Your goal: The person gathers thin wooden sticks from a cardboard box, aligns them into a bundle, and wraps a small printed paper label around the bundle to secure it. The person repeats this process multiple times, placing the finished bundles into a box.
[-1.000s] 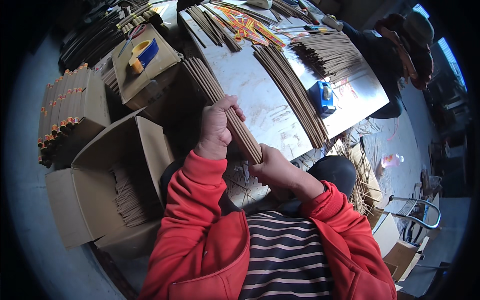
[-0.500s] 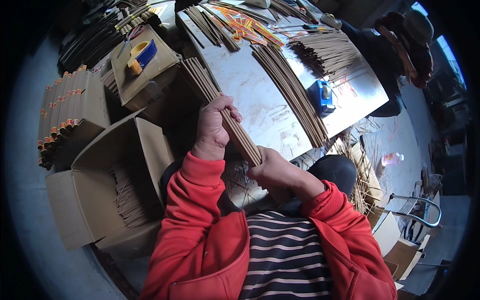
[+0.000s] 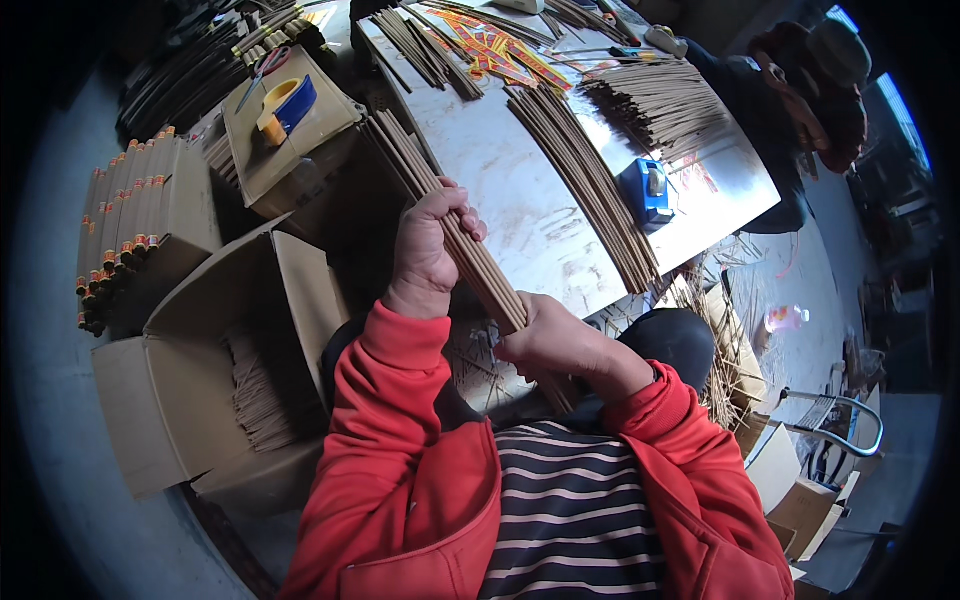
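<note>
A bundle of long brown incense sticks (image 3: 484,271) slants across my front, its far end up and to the left over the table's near edge. My left hand (image 3: 426,246) is closed around its middle, fingers curled over the top. Lower down, my right hand (image 3: 556,338) wraps the near part, and the stick ends poke out below it toward my lap. On the white table (image 3: 480,150), a row of similar sticks (image 3: 585,185) lies to the right of the bundle. Beside that row stands a blue tape dispenser (image 3: 648,194).
An open cardboard box (image 3: 190,400) with thin sticks inside stands at left. Behind it, another box (image 3: 300,180) carries scissors (image 3: 262,72) and a blue-and-yellow tape roll (image 3: 288,108). Labelled bundles (image 3: 120,220) are stacked far left. Another person (image 3: 800,110) is at the far right.
My right hand has shifted slightly down and right along the bundle, and more of the sticks' near ends shows below it. The left hand keeps its grip.
</note>
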Demonstrator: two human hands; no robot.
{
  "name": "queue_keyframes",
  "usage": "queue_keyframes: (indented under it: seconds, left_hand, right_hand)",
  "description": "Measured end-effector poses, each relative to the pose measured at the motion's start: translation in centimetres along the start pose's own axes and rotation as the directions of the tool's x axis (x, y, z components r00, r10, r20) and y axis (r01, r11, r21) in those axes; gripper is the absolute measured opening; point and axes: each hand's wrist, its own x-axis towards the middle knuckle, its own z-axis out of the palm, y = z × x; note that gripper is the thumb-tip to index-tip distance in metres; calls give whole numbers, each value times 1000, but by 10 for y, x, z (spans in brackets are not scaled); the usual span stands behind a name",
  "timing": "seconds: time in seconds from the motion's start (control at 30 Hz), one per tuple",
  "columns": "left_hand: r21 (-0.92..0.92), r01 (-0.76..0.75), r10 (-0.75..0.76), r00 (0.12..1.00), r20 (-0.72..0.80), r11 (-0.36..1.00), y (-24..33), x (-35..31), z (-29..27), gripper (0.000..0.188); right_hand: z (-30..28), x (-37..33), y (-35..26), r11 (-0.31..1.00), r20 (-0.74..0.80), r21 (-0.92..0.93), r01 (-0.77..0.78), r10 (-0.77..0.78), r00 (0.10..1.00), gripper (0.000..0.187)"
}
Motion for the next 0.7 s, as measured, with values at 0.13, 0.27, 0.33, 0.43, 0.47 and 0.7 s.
queue_keyframes:
  seconds: [0.13, 0.27, 0.33, 0.43, 0.47, 0.7]
  left_hand:
    - [-188, 72, -23, 968, 250, 980, 4, 0, -3, 17]
    - [-123, 15, 13, 974, 224, 992, 4, -3, 2, 18]
    - [37, -53, 53, 999, 11, 998, 1, -4, 7, 15]
    - [81, -34, 36, 999, -20, 996, -2, 0, -3, 13]
    - [55, -21, 22, 1000, -12, 998, -2, 0, -3, 12]
    - [-111, -16, 37, 981, 189, 994, 2, 1, -5, 11]
  right_hand:
    - [-6, 1, 9, 911, 284, 409, -57, -67, 956, 19]
    - [-4, 1, 9, 937, 263, 348, -24, -73, 962, 21]
    - [0, -1, -3, 995, 37, 100, 22, -26, 999, 23]
    - [0, 4, 6, 1000, -51, -12, 0, 0, 999, 24]
    - [0, 4, 6, 1000, -31, -7, -14, 14, 999, 24]
    - [-9, 2, -1, 999, 76, 25, 38, -40, 996, 22]
